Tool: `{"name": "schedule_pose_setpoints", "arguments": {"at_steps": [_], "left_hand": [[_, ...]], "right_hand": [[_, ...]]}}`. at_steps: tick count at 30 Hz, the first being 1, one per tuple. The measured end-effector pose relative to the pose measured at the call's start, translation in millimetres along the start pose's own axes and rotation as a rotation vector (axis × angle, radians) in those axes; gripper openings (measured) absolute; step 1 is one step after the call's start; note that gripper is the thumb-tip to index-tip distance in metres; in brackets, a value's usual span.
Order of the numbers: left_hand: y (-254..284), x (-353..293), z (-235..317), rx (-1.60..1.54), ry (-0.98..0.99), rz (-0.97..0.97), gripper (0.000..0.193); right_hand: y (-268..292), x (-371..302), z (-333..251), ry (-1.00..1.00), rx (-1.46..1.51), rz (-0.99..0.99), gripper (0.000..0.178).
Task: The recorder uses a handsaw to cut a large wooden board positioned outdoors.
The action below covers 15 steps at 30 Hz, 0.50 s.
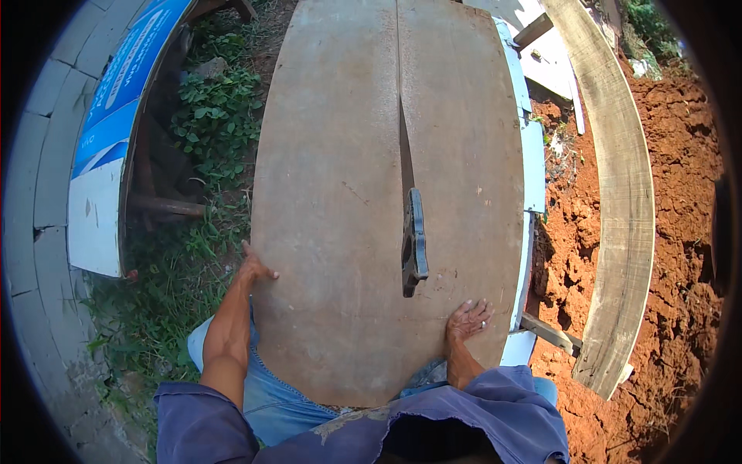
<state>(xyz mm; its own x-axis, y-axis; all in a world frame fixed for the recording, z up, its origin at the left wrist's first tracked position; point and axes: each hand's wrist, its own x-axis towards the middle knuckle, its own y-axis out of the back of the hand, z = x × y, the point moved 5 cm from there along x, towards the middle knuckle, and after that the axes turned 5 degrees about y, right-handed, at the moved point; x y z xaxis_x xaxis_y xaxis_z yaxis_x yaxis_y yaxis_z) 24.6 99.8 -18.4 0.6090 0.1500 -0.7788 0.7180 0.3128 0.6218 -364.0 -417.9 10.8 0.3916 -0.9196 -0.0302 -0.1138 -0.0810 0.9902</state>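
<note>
A large brown plywood sheet (332,209) lies in front of me, its near edge by my lap. A handsaw (416,240) with a dark handle is on it, right of the middle, and nothing holds it. Its narrow blade points away from me, in line with a straight cut that runs to the far edge. My left hand (255,267) grips the sheet's left edge, thumb on top, the other fingers partly hidden. My right hand (470,319), with a ring on one finger, rests flat on the sheet near the right edge, below the saw handle.
A long wooden plank (614,178) stretches along the right, above red broken soil (676,155). White-and-blue panels (533,162) show under the sheet's right side. At left stand a blue-and-white board (100,193), green plants (216,116) and grey paving (50,185).
</note>
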Motion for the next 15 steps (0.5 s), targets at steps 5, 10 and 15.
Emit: {"name": "schedule_pose_setpoints", "arguments": {"at_steps": [5, 10, 15], "left_hand": [[13, -81, 163, 0.075, -0.306, 0.355, 0.116], [41, -227, 264, -0.129, -0.745, -0.001, 0.092], [34, -251, 237, 0.139, -0.87, -0.057, 0.086]], "right_hand": [[25, 37, -7, -0.332, 0.162, -0.347, 0.062], [108, 25, -141, 0.451, 1.063, -0.224, 0.073], [107, 26, -212, 0.414, 1.064, -0.217, 0.058]]}}
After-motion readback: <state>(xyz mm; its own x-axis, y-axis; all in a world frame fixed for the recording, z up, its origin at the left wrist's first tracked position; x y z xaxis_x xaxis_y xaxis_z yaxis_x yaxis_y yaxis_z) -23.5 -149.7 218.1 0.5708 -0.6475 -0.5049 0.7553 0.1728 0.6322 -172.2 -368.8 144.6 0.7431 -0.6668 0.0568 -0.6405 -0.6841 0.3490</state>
